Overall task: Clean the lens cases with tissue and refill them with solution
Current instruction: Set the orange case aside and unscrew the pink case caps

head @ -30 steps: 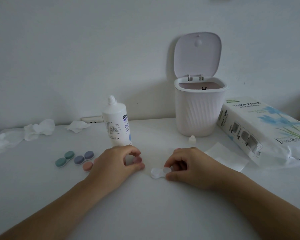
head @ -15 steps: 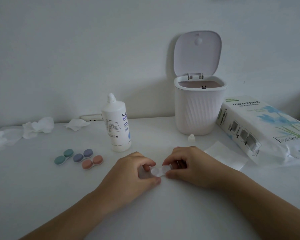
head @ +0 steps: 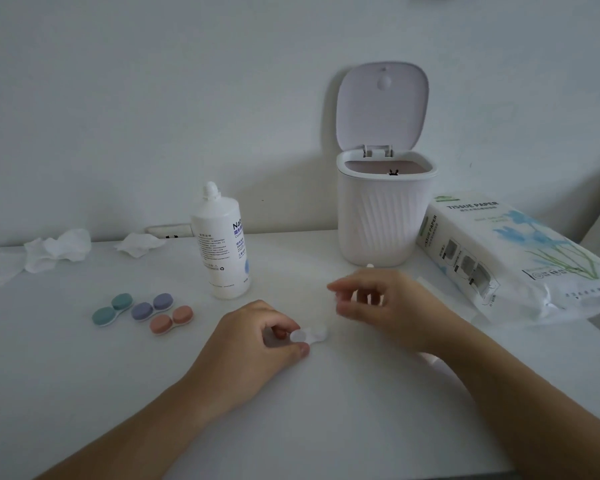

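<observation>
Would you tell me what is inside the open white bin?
The white bin shows a pinkish inner lining and a small dark item at its front rim; anything deeper is hidden by its wall.

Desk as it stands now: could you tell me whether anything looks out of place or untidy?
Crumpled tissues lie loose at the desk's far left instead of in the open bin. The solution bottle stands uncapped. Nothing looks spilled or damaged.
</observation>
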